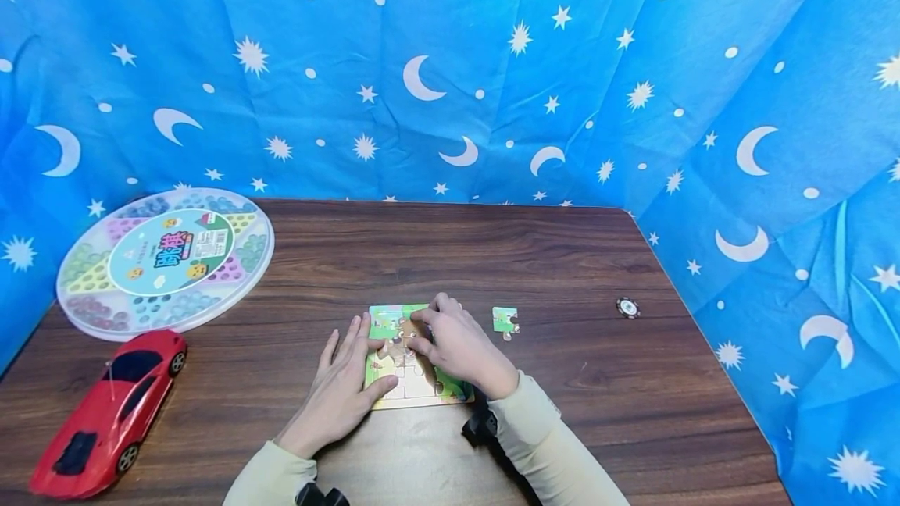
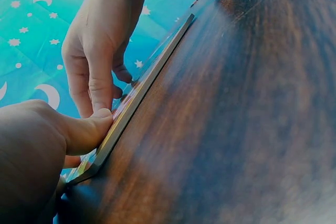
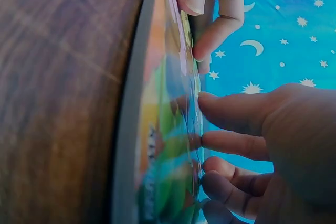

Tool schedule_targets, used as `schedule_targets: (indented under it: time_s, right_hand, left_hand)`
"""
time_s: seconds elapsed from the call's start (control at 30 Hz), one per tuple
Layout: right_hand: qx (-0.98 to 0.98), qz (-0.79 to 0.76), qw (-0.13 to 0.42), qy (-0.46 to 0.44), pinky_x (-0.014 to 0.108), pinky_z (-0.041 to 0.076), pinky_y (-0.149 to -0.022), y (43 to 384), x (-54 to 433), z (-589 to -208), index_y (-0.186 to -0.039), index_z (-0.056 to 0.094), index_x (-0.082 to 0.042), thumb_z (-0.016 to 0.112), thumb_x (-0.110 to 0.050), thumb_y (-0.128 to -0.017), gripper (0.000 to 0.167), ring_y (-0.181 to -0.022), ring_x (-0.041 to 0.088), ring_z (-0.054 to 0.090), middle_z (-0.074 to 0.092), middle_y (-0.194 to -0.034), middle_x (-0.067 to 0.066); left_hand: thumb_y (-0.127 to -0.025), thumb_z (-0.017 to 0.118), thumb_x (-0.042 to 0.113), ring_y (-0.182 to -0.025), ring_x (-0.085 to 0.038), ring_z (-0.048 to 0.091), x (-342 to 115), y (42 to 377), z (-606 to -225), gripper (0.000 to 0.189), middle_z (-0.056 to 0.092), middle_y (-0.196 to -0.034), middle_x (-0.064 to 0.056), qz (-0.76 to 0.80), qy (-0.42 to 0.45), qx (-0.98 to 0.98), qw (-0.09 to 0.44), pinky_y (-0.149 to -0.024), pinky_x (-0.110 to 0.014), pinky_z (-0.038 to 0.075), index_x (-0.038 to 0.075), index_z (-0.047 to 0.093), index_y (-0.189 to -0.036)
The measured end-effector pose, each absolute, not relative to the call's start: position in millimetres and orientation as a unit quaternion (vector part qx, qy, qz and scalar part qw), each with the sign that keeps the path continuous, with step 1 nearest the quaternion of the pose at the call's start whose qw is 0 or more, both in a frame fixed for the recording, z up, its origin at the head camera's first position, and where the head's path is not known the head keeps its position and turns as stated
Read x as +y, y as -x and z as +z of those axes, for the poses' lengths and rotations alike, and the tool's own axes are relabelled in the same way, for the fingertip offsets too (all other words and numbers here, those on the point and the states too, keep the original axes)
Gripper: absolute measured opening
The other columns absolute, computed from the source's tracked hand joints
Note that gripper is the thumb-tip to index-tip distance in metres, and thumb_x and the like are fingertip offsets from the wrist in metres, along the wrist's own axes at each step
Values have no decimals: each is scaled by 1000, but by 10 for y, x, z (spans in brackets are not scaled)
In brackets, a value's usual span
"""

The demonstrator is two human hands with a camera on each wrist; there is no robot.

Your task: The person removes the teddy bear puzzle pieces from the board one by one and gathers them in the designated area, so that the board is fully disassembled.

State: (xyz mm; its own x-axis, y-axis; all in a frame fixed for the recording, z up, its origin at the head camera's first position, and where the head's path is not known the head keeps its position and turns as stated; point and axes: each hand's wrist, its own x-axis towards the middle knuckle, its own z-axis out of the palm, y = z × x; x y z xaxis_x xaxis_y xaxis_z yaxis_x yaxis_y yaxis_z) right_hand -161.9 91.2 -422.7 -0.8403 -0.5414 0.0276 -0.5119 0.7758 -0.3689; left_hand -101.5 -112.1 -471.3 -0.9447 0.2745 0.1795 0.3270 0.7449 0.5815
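The right hand (image 1: pixel 460 346) hides the upper right of the jigsaw puzzle (image 1: pixel 420 387), and the left hand (image 1: pixel 341 385) covers part of its left edge. The puzzle lies flat on the desk (image 1: pixel 583 256), near its front. Both pale sleeves (image 1: pixel 555 443) run out of the head view at the bottom, as does the black wrist device (image 1: pixel 319 497) on the left arm.

The left hand's fingers are spread along the puzzle's edge, its thumb on the board; the right hand's bent fingertips touch the surface, thumb apart from the forefinger. Neither hand visibly holds a piece.

On the round game box (image 1: pixel 172 252), large characters read 跳棋; its smaller print is illegible. Lettering along the puzzle's border is too blurred to read in the right wrist view.

Both wrist views show the board's dark, thick side edge, which the head view does not. Only the head view has the loose puzzle piece (image 1: pixel 503 319) right of the puzzle, the red toy car (image 1: pixel 112 412) and the chip (image 1: pixel 628 308).
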Motion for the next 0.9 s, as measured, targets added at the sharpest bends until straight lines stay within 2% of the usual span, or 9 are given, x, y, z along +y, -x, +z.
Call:
schedule_targets:
  time_s: [0.23, 0.63, 0.9]
  right_hand:
    - [947, -168, 38, 271, 29, 36, -66, 1608, 895, -4235, -125, 64, -12, 63, -36, -95, 38, -80, 16, 39, 46, -93, -3]
    - [956, -136, 40, 257, 29, 34, -61, 1618, 890, -4232, -131, 60, -12, 60, -42, -95, 47, -77, 17, 39, 45, -90, -2]
    - [963, -110, 37, 243, 31, 35, -63, 1597, 884, -4236, -135, 55, -11, 56, -47, -96, 53, -80, 18, 42, 49, -98, 3]
  left_hand:
    - [-90, 68, 38, -147, -31, 14, -1117, 1011, -4705, 95, 60, -133, -9, -319, 162, -933, 41, -117, -51, -1, -8, 11, -152]
    - [-92, 66, 39, -147, -30, 14, -1120, 1017, -4699, 95, 57, -136, -11, -318, 160, -934, 33, -116, -51, -2, -6, 9, -152]
    - [-92, 65, 40, -147, -31, 13, -1121, 1014, -4695, 94, 57, -136, -11, -318, 161, -934, 32, -116, -51, -3, -7, 10, -152]
